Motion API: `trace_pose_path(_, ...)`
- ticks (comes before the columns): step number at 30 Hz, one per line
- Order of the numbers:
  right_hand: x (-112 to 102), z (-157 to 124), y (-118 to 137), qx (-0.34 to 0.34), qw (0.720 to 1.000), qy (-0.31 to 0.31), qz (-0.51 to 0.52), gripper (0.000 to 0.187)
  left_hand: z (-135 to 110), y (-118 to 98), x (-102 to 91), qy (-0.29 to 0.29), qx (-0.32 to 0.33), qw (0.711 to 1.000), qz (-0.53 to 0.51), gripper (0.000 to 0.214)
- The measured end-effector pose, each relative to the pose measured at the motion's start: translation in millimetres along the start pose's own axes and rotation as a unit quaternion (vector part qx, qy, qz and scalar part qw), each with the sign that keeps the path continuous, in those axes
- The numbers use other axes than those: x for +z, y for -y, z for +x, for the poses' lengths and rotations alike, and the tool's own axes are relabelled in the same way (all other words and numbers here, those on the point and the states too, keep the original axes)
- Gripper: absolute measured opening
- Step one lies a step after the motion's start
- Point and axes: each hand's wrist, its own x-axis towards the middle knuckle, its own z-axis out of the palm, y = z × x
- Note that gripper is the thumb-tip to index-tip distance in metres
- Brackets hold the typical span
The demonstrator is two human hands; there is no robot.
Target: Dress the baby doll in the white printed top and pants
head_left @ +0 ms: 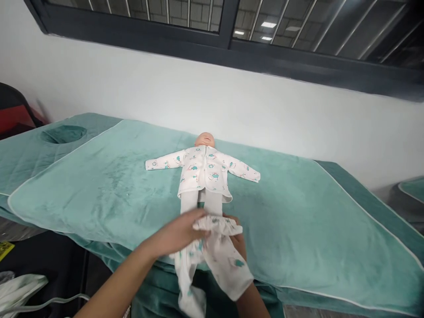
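Note:
A baby doll (205,140) lies on its back on the green bed cover, head toward the wall. It wears a white printed jacket (204,170) with both sleeves spread, and white leggings (189,201) show below the hem. Over its lower legs I hold a pair of white printed baby pants (228,263), the gathered waistband toward the doll and the pant legs hanging past the bed edge. My left hand (181,232) grips the waistband from the left. My right hand (239,238) is behind the pants at the right, its fingers mostly hidden by the cloth.
The green bed (298,221) runs wide to both sides, with a face hole (64,134) at the left. A white wall and dark window frame (228,26) stand behind. At lower left are a black surface (49,260), a white bag (21,289) and a cable (56,300).

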Motion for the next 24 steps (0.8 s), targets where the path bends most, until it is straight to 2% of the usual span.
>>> trace_pose_path(2, 9, 11, 9, 0.043, 0.996, -0.034, 0.069, 0.022, 17, 2, -6.1, -0.097, 0.005, 0.993, 0.061, 0.017)
trace_pose_path(4, 16, 23, 18, 0.074, 0.987, -0.037, 0.139, 0.031, 33, 5, -8.4, -0.168, 0.011, 0.978, 0.121, 0.020)
trace_pose_path(6, 17, 37, 24, 0.062, 0.986, -0.024, 0.153, 0.040, 45, 6, -7.9, -0.213, 0.024, 0.960, 0.179, 0.026)
trace_pose_path(8, 10, 52, 26, 0.027, 0.994, -0.029, 0.101, 0.038, 52, 7, -7.0, -0.242, 0.042, 0.945, 0.214, 0.027)
trace_pose_path(9, 4, 59, 26, 0.007, 0.997, -0.034, 0.063, 0.034, 53, 6, -7.3, -0.241, 0.048, 0.945, 0.215, 0.025)
trace_pose_path(11, -10, 71, 25, -0.021, 0.999, -0.029, 0.003, 0.027, 49, 4, -11.7, -0.204, 0.052, 0.960, 0.185, 0.016)
trace_pose_path(14, -30, 80, 24, -0.040, 0.999, 0.020, -0.026, 0.019, 33, -1, -30.6, -0.080, 0.016, 0.992, 0.099, 0.025)
trace_pose_path(16, -40, 80, 24, -0.052, 0.996, 0.058, -0.046, 0.014, 19, -3, -48.9, -0.022, -0.001, 0.999, 0.025, 0.032)
trace_pose_path(18, -48, 79, 26, -0.060, 0.992, 0.091, -0.068, 0.016, 7, -3, -65.1, -0.034, 0.009, 0.997, -0.068, 0.034)
trace_pose_path(20, -55, 81, 29, -0.059, 0.987, 0.115, -0.092, 0.018, 1, 0, -73.2, -0.080, 0.025, 0.983, -0.164, 0.036)
trace_pose_path(22, -60, 84, 35, -0.055, 0.979, 0.142, -0.132, 0.017, 1, 3, -70.9, -0.095, 0.032, 0.966, -0.237, 0.035)
trace_pose_path(24, -64, 87, 48, -0.054, 0.964, 0.178, -0.190, 0.018, 6, 2, -61.2, -0.068, 0.032, 0.959, -0.274, 0.032)
